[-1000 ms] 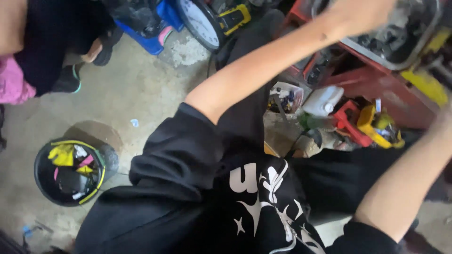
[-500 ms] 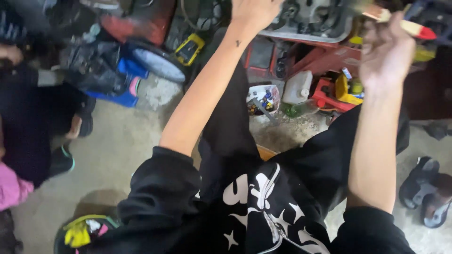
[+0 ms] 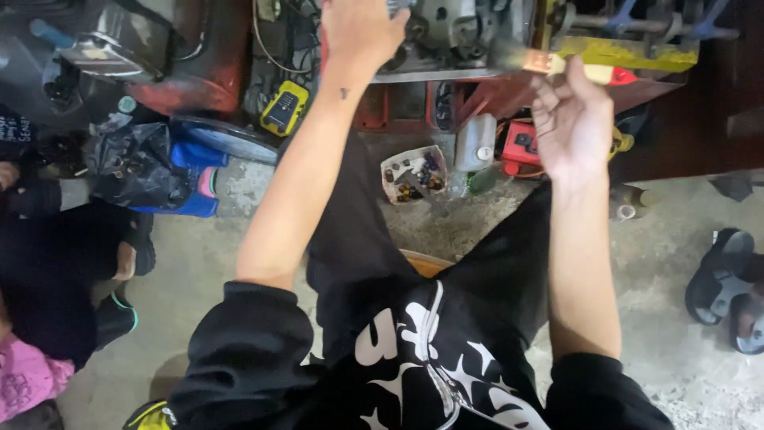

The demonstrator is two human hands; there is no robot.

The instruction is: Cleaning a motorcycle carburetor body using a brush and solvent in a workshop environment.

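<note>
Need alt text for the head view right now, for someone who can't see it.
A seated person's right hand holds a paintbrush up to a grey engine part; the left hand rests on that part. A small tray of bolts sits on the concrete floor below.

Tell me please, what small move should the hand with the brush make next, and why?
Probably sweep the bristles a little to the left, onto the grey engine part. The right hand holds the paintbrush level, with its bristles pointing at that part and close beside it, while the left hand rests on the part's left side. Whether the bristles already touch it is too blurred to tell.
</note>
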